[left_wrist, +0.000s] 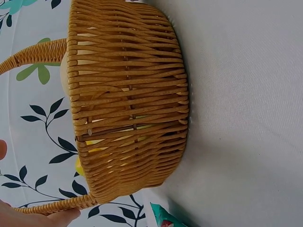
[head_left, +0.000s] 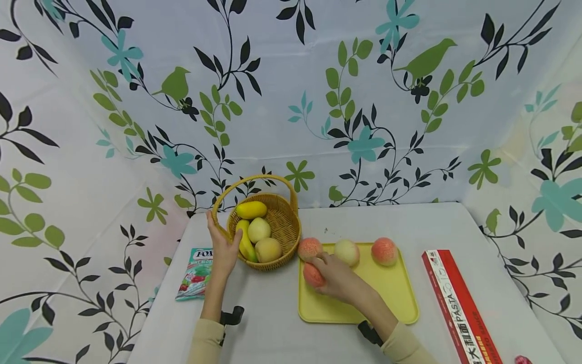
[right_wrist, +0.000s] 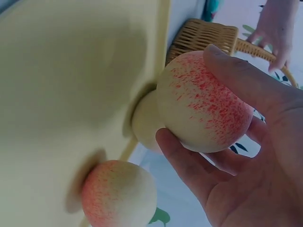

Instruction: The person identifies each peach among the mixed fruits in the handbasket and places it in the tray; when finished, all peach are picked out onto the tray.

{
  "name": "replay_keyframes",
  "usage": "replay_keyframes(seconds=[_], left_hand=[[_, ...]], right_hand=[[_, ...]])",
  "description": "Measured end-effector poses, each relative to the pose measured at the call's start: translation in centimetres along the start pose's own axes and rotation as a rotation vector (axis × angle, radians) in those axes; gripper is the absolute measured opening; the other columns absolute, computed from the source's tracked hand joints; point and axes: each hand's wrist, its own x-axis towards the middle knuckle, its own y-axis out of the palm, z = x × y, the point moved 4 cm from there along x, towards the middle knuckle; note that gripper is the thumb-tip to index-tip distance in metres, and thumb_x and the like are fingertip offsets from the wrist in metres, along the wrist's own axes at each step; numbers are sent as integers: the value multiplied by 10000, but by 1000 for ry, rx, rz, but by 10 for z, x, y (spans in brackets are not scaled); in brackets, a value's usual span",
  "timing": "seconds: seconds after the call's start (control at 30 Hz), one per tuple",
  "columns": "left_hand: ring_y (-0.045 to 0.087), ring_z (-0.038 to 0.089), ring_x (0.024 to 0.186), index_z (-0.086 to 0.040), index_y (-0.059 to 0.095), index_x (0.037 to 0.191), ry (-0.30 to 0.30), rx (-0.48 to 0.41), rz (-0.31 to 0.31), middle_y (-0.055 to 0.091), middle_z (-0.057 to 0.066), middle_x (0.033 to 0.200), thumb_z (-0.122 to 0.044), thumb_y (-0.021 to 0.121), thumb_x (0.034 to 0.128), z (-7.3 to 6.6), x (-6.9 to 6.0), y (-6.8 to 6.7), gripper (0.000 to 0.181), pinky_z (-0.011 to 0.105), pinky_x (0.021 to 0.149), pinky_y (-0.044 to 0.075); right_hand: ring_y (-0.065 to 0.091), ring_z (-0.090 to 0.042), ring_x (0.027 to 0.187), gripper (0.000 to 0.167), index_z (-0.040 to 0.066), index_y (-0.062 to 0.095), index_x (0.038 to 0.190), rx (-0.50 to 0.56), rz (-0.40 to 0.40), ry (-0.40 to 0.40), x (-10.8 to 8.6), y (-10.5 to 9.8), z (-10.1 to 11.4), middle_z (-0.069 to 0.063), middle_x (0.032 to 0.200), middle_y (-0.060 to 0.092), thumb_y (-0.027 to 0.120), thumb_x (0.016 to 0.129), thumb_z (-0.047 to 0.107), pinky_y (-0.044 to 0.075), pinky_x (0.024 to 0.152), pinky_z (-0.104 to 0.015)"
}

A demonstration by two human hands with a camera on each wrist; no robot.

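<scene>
My left hand (head_left: 224,247) grips the handle of the wicker basket (head_left: 287,227) on its left side; fingers on the handle also show in the left wrist view. Inside lie a banana (head_left: 245,241), a yellow oblong fruit (head_left: 251,210) and two round pale fruits, one greenish (head_left: 259,230), one yellower (head_left: 268,250). Over the left part of the yellow tray (head_left: 364,316), my right hand (head_left: 338,278) holds a red-speckled peach (right_wrist: 203,101) between thumb and fingers. Another peach (head_left: 310,248) is just behind it, near the basket. A pale peach (head_left: 347,252) and a redder peach (head_left: 384,251) sit along the tray's far side.
A green FOX candy bag (head_left: 195,275) lies left of the basket. To the right of the tray is a long red pasta box (head_left: 461,308). A small red wrapped item (head_left: 523,359) shows at the bottom right edge. Patterned cloth (head_left: 273,126) hangs behind the table.
</scene>
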Motion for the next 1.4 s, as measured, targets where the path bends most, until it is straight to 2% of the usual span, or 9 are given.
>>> replay_keyframes(seconds=[0.17, 0.27, 0.3, 0.43, 0.5, 0.73, 0.87, 1.03, 1.4], left_hand=[[-36, 344, 1621, -124, -87, 1648, 20, -15, -17, -99, 115, 1742, -133, 632, 1009, 1, 0, 1, 963, 559, 1321, 35], [-53, 369, 1616, -78, -87, 1641, 8, -33, -18, -105, 163, 1734, -89, 618, 1008, -12, -4, 0, 948, 567, 1317, 11], [-58, 369, 1616, -74, -87, 1640, 2, -36, -18, -107, 167, 1733, -84, 616, 1009, -13, -4, 0, 944, 568, 1317, 6], [-56, 347, 1620, -141, -100, 1648, 2, -36, -8, -110, 131, 1739, -121, 616, 1015, -10, -5, 0, 955, 560, 1320, 14], [-51, 323, 1624, -194, -107, 1650, 6, -27, -3, -112, 88, 1744, -146, 625, 1015, 1, -2, 2, 970, 554, 1322, 26], [-40, 281, 1628, -270, -117, 1648, -9, -20, 3, -114, 26, 1748, -199, 626, 1018, 1, -4, 0, 977, 529, 1328, 39], [-42, 287, 1628, -251, -121, 1649, -6, -20, 2, -111, 37, 1748, -190, 627, 1014, 2, -5, 0, 983, 533, 1327, 38], [-41, 275, 1629, -259, -114, 1649, -6, -18, -1, -111, 32, 1748, -173, 627, 1012, 3, -4, 0, 981, 524, 1329, 43], [-38, 260, 1630, -285, -110, 1646, 1, -26, 0, -108, 3, 1747, -156, 612, 1022, 2, -1, 0, 963, 525, 1329, 45]], right_hand=[[594, -279, 1191, 671, 183, 545, 1434, -3, 23, 2, -3, 10, -1, -96, 1378, 570, 846, 834, 191, 578, 958, -445], [602, -277, 1178, 677, 172, 548, 1438, -25, 29, -1, -4, 14, 0, -102, 1374, 578, 844, 829, 178, 577, 953, -450], [599, -278, 1183, 683, 174, 547, 1443, -30, 33, 3, -4, 15, 0, -100, 1385, 574, 844, 828, 173, 576, 955, -453], [581, -293, 1221, 683, 177, 545, 1451, -26, 52, 18, -6, 20, -2, -96, 1433, 547, 837, 834, 161, 582, 943, -476], [574, -299, 1236, 680, 180, 543, 1450, -20, 61, 23, -8, 22, -2, -96, 1440, 539, 837, 838, 161, 587, 925, -486], [554, -335, 1263, 692, 163, 513, 1468, 12, 84, 50, -11, 23, -1, -115, 1456, 520, 827, 852, 166, 588, 896, -526], [517, -371, 1331, 757, 158, 470, 1504, -10, 83, 45, -13, 23, 1, -158, 1479, 497, 839, 847, 237, 553, 996, -539], [412, -433, 1450, 848, 152, 423, 1545, -12, 63, 19, -16, 17, 3, -247, 1557, 415, 851, 834, 327, 431, 1156, -573], [330, -447, 1500, 868, 134, 409, 1568, -57, -2, -31, -13, -2, 10, -239, 1620, 342, 817, 855, 413, 268, 1239, -635]])
